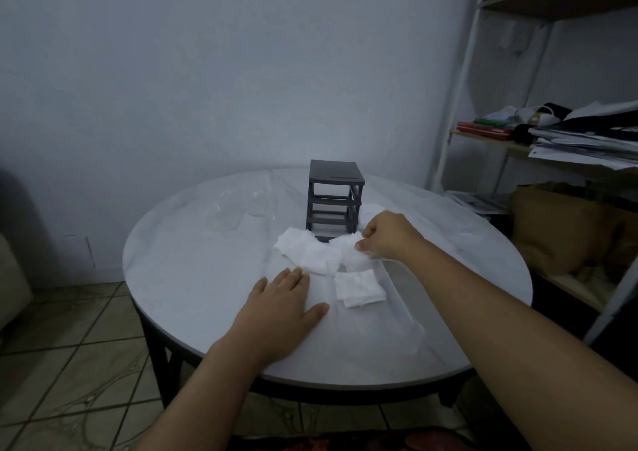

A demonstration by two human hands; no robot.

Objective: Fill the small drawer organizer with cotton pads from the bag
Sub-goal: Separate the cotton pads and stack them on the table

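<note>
A small dark grey drawer organizer (334,198) stands upright near the middle of the round table, its frame slots showing no drawers. White cotton pads lie in front of it: a loose heap (307,252) and a squarer stack (359,288). The stack seems to lie on or in a clear plastic bag (397,312) that is hard to make out. My right hand (386,235) pinches a cotton pad at the heap's right end, close to the organizer's base. My left hand (281,307) rests flat on the table, fingers straight, just left of the pads.
The white round table (193,278) carries clear glass or plastic vessels (238,210) at the back left. More white pads (371,210) lie right of the organizer. A shelf unit (552,147) with papers and a brown bag (552,229) stands at the right. Tiled floor lies below left.
</note>
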